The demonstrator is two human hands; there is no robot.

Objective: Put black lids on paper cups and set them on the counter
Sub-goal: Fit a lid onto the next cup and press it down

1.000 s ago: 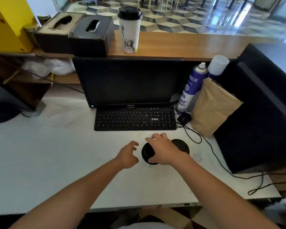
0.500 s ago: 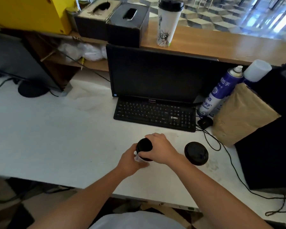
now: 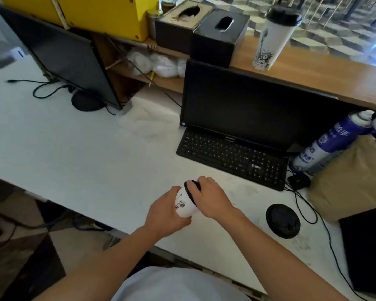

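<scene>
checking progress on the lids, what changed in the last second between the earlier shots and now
The right hand took one black lid off the desk and now grips it on a white paper cup, which the left hand, open and empty a second ago, holds tilted. The spare lid on the desk and the lidded cup on the counter stayed put.

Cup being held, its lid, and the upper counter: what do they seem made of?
The cup looks like paper: matte white, printed black drawing. The lid is probably plastic: black, thin rim, mostly covered. The counter seems wood or wood-look laminate: brown grain, smooth.
</scene>
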